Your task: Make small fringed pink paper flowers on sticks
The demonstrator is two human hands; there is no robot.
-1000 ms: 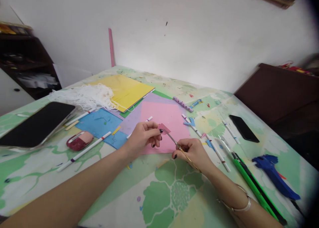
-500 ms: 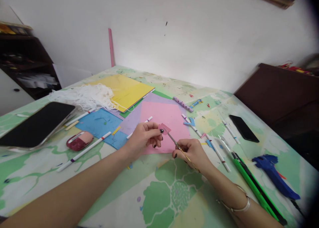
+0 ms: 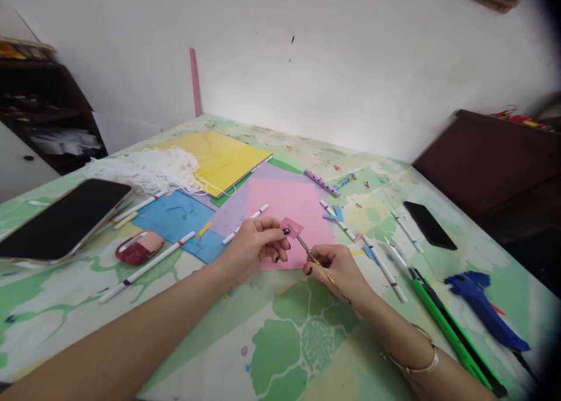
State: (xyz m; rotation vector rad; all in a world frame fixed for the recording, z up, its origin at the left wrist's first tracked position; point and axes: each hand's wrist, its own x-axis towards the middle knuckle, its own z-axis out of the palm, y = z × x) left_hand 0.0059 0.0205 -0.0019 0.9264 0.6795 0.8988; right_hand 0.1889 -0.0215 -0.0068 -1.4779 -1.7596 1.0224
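Note:
Pinched between the thumb and fingers of my left hand [image 3: 262,240] is a small piece of pink paper [image 3: 293,227]. My right hand [image 3: 335,270] is wrapped round a pair of scissors [image 3: 313,257] with gold-coloured handles. The scissors' blades point up and left, their tips at the lower edge of the small pink piece. Below both hands lies a larger pink sheet [image 3: 280,195], on top of a purple sheet [image 3: 234,205]. A white marker [image 3: 256,215] rests on these sheets, partly behind my left hand.
Left are a blue sheet [image 3: 175,217], white yarn [image 3: 149,168], a yellow folder [image 3: 223,155], a large phone [image 3: 65,217] and a maroon-pink case [image 3: 139,248]. Right are several markers [image 3: 385,270], a green cutter [image 3: 451,325], a blue glue gun [image 3: 482,307] and a black phone [image 3: 429,225].
The small pink piece has shifted and turned slightly in my left hand, with more of it showing. The scissors have barely moved. The things on the table stay where they were.

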